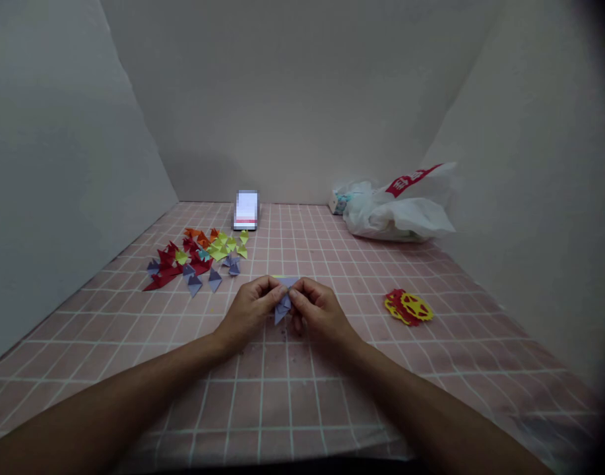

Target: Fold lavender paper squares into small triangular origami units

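Between my two hands, above the middle of the table, is a small folded piece of purple paper (pixel 282 311) with a pointed lower end. My left hand (pixel 255 303) pinches it from the left with thumb and fingers. From the right, my right hand (pixel 319 307) pinches the same piece, its thumb close to the left one. Just beyond my fingertips lies a stack of paper (pixel 289 281), purple with a yellow edge, partly hidden by my hands.
Folded paper pieces (pixel 196 257) in red, orange, yellow and purple lie at the left. Behind them a lit phone (pixel 246 210) stands upright. At the back right are a white plastic bag (pixel 398 214) and a tissue box (pixel 338 201). Red and yellow cut-outs (pixel 415 307) lie right on the checked cloth (pixel 302 409).
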A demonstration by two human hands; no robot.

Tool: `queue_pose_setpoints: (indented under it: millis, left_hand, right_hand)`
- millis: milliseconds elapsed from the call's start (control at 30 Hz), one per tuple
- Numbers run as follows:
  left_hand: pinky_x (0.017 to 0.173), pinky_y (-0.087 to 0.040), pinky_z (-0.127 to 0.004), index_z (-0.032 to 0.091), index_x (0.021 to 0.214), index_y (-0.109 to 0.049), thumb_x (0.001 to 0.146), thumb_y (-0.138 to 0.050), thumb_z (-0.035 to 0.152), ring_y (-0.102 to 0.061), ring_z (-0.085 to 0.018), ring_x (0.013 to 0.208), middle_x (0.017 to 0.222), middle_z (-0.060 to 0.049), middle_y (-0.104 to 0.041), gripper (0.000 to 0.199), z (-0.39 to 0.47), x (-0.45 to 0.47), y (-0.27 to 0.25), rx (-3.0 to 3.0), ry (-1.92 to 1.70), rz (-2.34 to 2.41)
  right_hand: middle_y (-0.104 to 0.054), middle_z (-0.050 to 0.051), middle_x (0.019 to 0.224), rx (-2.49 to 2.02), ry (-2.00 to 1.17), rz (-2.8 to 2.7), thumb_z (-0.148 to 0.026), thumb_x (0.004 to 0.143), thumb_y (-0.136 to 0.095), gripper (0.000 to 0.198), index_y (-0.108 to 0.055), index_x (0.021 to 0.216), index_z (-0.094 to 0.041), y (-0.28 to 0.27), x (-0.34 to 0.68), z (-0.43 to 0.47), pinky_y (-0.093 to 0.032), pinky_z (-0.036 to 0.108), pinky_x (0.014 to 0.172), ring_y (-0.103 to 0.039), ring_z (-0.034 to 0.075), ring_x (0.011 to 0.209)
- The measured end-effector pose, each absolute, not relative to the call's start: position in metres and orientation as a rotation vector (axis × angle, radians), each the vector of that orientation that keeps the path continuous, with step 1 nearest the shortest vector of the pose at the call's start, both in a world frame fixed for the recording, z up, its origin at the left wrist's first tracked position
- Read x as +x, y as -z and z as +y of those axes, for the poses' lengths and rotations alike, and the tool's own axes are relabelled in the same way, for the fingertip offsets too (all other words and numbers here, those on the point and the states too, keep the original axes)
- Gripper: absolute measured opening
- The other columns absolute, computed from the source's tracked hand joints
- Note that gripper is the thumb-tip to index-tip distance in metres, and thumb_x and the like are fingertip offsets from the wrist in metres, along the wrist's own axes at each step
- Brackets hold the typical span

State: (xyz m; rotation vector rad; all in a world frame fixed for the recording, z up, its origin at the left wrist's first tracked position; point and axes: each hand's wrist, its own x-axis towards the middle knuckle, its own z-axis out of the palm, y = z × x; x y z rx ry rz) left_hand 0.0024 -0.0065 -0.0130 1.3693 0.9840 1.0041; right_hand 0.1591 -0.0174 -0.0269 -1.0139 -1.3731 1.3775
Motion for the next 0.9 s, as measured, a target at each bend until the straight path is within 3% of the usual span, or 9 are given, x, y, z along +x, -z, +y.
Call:
queue_pose_setpoints:
  millis: [133,400,733,900]
  left_hand:
    - [0.056,-0.037,-0.024,0.017,0.069,-0.056,0.083,-0.066,0.042,-0.047,-0.011,0.056,0.062,0.003,-0.053,0.030,-0.006,0.002,0.012,1.352,-0.947,0.990]
    - [0.054,-0.038,-0.024,0.017,0.064,-0.057,0.079,-0.069,0.040,-0.049,-0.011,0.053,0.058,0.003,-0.055,0.030,-0.007,0.003,0.007,1.342,-0.886,0.995]
    - [0.057,-0.041,-0.024,0.017,0.070,-0.064,0.074,-0.071,0.029,-0.053,-0.011,0.057,0.065,0.001,-0.061,0.015,-0.009,0.005,0.002,1.392,-0.808,0.990]
    - [0.054,-0.040,-0.024,0.018,0.064,-0.060,0.080,-0.066,0.031,-0.050,-0.011,0.053,0.059,0.002,-0.057,0.021,-0.010,0.004,0.003,1.393,-0.817,0.964]
  right_hand:
    - [-0.053,-0.006,0.050,-1.060,-1.300,-1.363,-0.037,0.091,-0.056,0.024,-0.051,0.074,-0.021,0.027,0.159,-0.017,-0.036,0.022,0.040,-0.048,0.010,0.039]
    - [-0.049,-0.008,0.049,-0.947,-1.465,-1.269,-0.043,0.089,-0.058,0.026,-0.050,0.077,-0.022,0.027,0.159,-0.015,-0.034,0.022,0.038,-0.043,0.009,0.037]
    - [-0.049,-0.005,0.059,-1.073,-1.193,-1.364,-0.036,0.089,-0.057,0.021,-0.051,0.075,-0.022,0.027,0.164,-0.015,-0.037,0.024,0.048,-0.046,0.012,0.051]
    - [-0.049,-0.004,0.060,-1.080,-1.180,-1.369,-0.036,0.089,-0.057,0.023,-0.049,0.073,-0.022,0.026,0.163,-0.016,-0.037,0.024,0.049,-0.046,0.012,0.052]
